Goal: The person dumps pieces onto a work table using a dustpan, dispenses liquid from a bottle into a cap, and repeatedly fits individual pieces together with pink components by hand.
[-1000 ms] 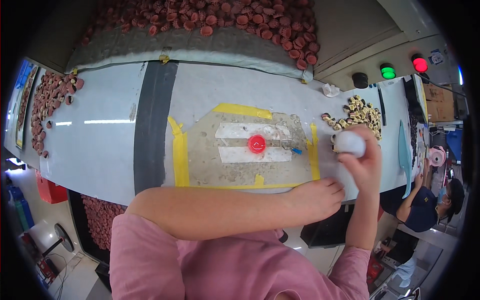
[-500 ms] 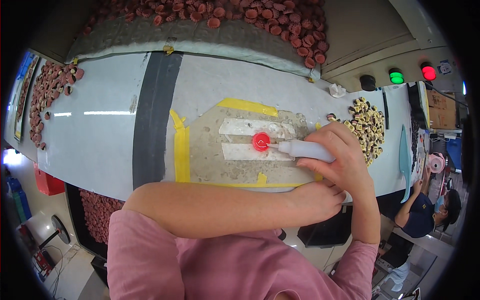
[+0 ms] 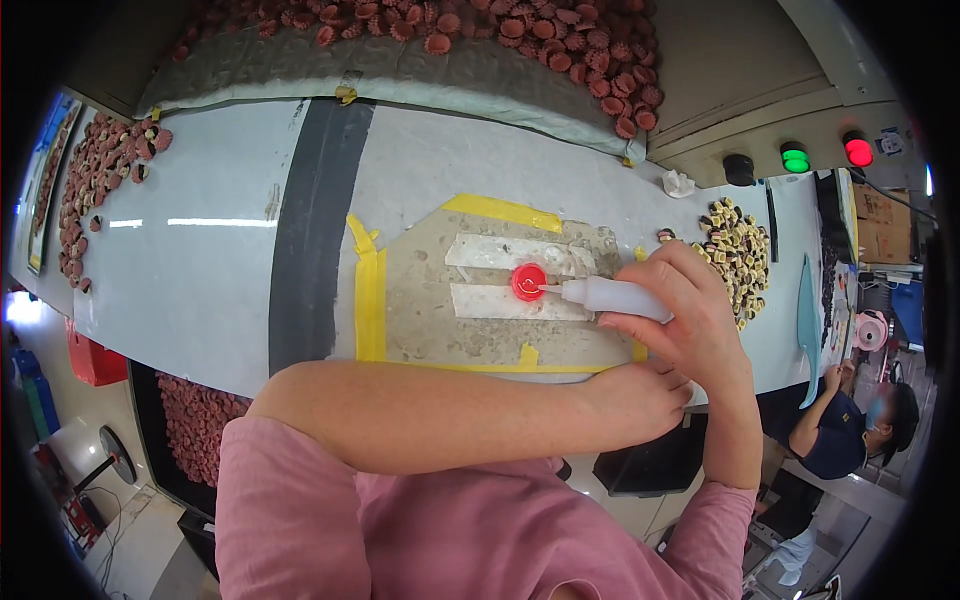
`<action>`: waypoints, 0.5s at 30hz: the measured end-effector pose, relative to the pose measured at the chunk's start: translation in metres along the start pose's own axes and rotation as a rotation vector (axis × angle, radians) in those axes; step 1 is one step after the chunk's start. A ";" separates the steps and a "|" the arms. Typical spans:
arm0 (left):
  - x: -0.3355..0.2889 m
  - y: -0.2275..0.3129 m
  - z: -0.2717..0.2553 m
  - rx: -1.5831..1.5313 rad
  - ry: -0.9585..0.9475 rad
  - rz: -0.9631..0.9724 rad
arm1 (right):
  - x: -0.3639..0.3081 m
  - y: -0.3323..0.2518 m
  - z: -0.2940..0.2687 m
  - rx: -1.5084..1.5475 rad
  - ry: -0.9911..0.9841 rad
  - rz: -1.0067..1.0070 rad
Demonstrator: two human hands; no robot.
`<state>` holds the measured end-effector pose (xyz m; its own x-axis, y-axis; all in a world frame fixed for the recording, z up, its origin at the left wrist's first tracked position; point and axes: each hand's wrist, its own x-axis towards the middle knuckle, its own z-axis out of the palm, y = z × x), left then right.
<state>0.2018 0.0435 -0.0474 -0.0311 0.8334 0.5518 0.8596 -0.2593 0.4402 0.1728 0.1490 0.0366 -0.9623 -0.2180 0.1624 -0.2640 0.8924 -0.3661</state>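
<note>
My right hand point(image 3: 690, 315) is closed around a translucent white squeeze bottle point(image 3: 620, 297) with a thin nozzle, tilted nearly level and pointing left. The nozzle tip meets a small bright red round cup point(image 3: 527, 283), where a shiny curved trace shows inside. That cup sits between two white strips point(image 3: 510, 302) on a grey, stained work patch point(image 3: 430, 335) edged with yellow tape. My left forearm lies across the near table edge. My left hand point(image 3: 640, 402) is beneath my right wrist, fingers curled and partly hidden; whatever they may hold does not show.
Small yellow-and-brown pieces point(image 3: 735, 260) are heaped at right, beside a pale blue curved tool point(image 3: 808, 320). Pink fluted cups point(image 3: 590, 60) fill a cloth-edged area at the far side. More pink pieces point(image 3: 105, 165) lie far left. A co-worker point(image 3: 850, 430) is at far right.
The whole view has shifted slightly, with the table scene a little to the right. The nozzle stays at the red cup, and both hands keep nearly the same pose.
</note>
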 end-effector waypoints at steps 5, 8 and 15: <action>0.001 -0.001 0.000 -0.026 -0.027 -0.006 | 0.000 0.002 -0.001 -0.034 0.004 -0.030; 0.002 -0.003 0.000 -0.038 -0.014 -0.001 | 0.002 0.002 -0.002 -0.072 -0.007 -0.047; 0.008 -0.004 -0.006 0.013 -0.014 0.078 | -0.005 0.008 -0.003 0.107 -0.019 0.116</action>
<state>0.1953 0.0478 -0.0405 0.0430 0.8178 0.5739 0.8659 -0.3171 0.3869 0.1758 0.1590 0.0357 -0.9875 -0.1243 0.0968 -0.1556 0.8651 -0.4769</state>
